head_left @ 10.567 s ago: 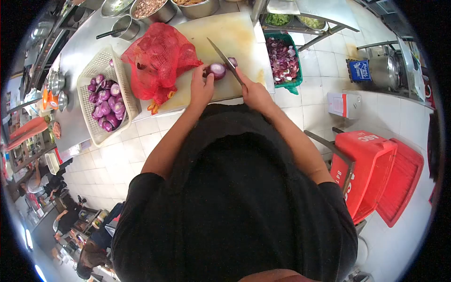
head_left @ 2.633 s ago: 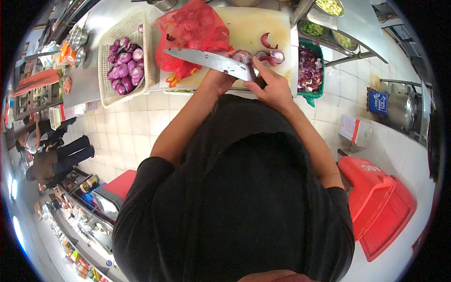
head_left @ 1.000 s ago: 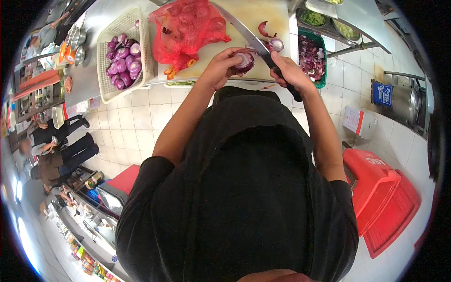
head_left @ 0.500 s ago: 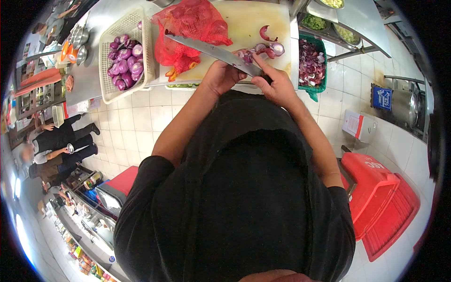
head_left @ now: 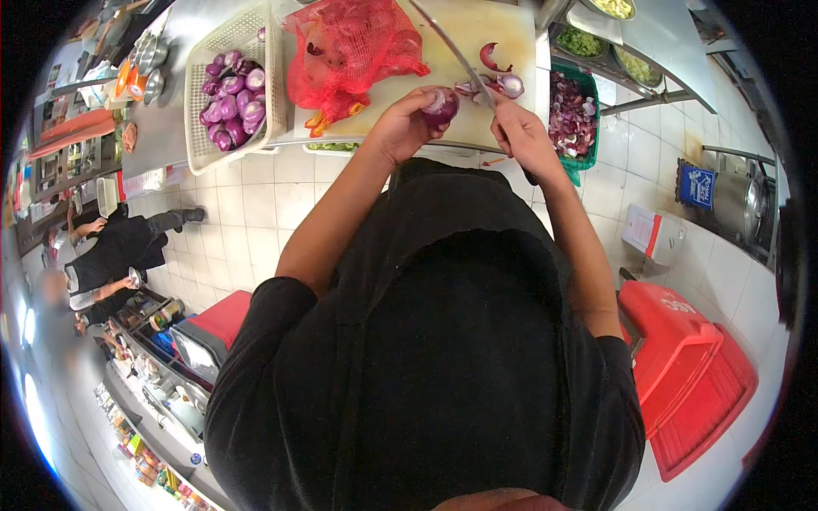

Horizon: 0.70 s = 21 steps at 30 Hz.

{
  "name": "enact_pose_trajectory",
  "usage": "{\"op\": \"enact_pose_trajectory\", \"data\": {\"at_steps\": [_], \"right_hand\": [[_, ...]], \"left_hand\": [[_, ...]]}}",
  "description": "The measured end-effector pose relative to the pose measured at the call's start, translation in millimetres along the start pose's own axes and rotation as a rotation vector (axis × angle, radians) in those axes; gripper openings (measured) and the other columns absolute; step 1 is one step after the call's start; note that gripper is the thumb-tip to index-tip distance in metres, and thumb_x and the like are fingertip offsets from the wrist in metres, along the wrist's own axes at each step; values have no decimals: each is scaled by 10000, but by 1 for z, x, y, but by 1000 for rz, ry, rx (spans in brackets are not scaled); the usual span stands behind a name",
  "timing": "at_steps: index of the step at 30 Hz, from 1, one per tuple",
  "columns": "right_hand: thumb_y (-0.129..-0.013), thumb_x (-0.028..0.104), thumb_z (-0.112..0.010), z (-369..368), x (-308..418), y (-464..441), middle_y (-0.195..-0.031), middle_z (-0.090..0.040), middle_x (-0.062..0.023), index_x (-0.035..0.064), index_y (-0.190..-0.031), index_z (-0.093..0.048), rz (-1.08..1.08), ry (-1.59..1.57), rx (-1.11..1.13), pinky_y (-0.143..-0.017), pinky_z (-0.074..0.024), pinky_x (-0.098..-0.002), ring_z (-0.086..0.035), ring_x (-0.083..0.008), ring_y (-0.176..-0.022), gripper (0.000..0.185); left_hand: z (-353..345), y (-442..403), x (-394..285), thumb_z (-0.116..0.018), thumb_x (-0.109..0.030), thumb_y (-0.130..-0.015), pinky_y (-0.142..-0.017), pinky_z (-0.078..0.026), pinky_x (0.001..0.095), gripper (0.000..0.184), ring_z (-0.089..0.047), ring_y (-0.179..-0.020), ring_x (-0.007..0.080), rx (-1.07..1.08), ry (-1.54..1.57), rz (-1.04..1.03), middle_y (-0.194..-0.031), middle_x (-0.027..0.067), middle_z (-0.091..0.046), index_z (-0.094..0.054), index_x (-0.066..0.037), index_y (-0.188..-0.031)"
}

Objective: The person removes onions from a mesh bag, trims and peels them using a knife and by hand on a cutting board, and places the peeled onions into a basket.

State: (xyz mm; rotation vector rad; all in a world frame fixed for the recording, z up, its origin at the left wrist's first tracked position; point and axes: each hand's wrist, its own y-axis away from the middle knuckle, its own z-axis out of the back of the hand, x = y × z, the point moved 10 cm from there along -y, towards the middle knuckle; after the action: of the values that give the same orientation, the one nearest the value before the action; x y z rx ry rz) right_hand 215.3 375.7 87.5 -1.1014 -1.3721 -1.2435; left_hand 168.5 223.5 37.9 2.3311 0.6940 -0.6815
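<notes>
My left hand [head_left: 404, 128] holds a red onion [head_left: 441, 108] over the front part of the cutting board [head_left: 467, 34]. In my right hand [head_left: 521, 136] is the handle of a long knife [head_left: 452, 47], its blade pointing up and to the left, just right of the onion. Onion pieces and a peeled end [head_left: 510, 85] lie beyond my right hand, with a curved strip of skin [head_left: 492, 57] behind them. Left of my left hand, a red mesh bag [head_left: 349, 51] rests on the board.
A white basket [head_left: 192, 111] of purple onions stands at the left. A green crate [head_left: 594, 115] of onion scraps is right of the board. Metal trays [head_left: 639, 68] of chopped greens sit at the upper right. A red bin [head_left: 665, 332] stands lower right; co-workers [head_left: 115, 255] are at far left.
The knife has swung from lying across the onion to pointing up and away, apart from it. My hands have moved apart, and the whole onion shows. A co-worker at the left has shifted.
</notes>
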Motion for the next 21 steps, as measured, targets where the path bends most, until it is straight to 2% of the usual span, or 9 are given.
{"op": "enact_pose_trajectory", "data": {"at_steps": [2, 5, 8, 11, 14, 17, 20, 21], "right_hand": [[-1038, 306, -499, -5, 12, 2, -672, -480, 13, 46, -1231, -562, 124, 93, -1, -541, -343, -219, -433, -68, -570, 330], [-979, 308, -607, -15, 30, 4, -686, -540, -22, 49, -1429, -457, 273, 292, -15, -571, -402, -255, -485, -107, -589, 540], [-905, 431, -685, -23, 29, 3, -1000, -673, -228, 51, -1446, -421, 9, 419, 77, -797, -517, -369, -666, -293, -853, 712], [-887, 459, -696, -26, 37, 1, -1036, -673, -240, 74, -1443, -413, 182, 482, 26, -807, -526, -392, -672, -361, -896, 733], [-882, 456, -702, -24, 30, -2, -1054, -678, -223, 102, -1426, -450, 142, 620, 27, -827, -528, -418, -671, -375, -923, 696], [-912, 418, -680, -19, 25, -3, -1075, -679, -208, 119, -1388, -511, 103, 553, 38, -846, -526, -390, -679, -333, -941, 587], [-948, 363, -646, -10, 8, -8, -1076, -688, -177, 123, -1354, -557, 116, 312, 26, -845, -523, -356, -678, -252, -928, 480], [-977, 342, -610, -5, 8, -8, -1058, -699, -141, 89, -1371, -549, 90, 339, 3, -826, -517, -322, -656, -190, -912, 472]], "left_hand": [[1, -1, 0, -586, -290, -946, -686, -481, 304, 355, -604, -853, 175, 14, -20, -16, -1025, 51, -647, -576, -94, -1242], [-4, 0, -3, -588, -298, -946, -696, -490, 299, 351, -602, -857, 154, 0, -61, -38, -1035, 37, -654, -590, -102, -1238], [-6, -3, -3, -574, -309, -961, -716, -502, 305, 347, -603, -881, 154, -59, -129, -49, -1074, 37, -655, -589, -108, -1244], [-8, -6, -2, -552, -299, -980, -727, -512, 305, 334, -610, -902, 161, -131, -159, -66, -1110, 45, -654, -587, -109, -1253], [-10, -4, -5, -537, -255, -989, -729, -513, 307, 322, -617, -919, 167, -126, -136, -69, -1121, 49, -654, -577, -107, -1273], [-8, -1, -6, -545, -203, -982, -719, -505, 308, 335, -619, -924, 164, -73, -218, -50, -1117, 49, -652, -558, -101, -1301], [-7, 3, -2, -566, -162, -965, -705, -493, 307, 361, -618, -922, 159, -108, -260, -15, -1111, 49, -648, -541, -92, -1318], [-7, 6, -2, -575, -150, -959, -701, -489, 307, 370, -617, -921, 157, -136, -257, -3, -1109, 49, -647, -537, -88, -1321]]}}
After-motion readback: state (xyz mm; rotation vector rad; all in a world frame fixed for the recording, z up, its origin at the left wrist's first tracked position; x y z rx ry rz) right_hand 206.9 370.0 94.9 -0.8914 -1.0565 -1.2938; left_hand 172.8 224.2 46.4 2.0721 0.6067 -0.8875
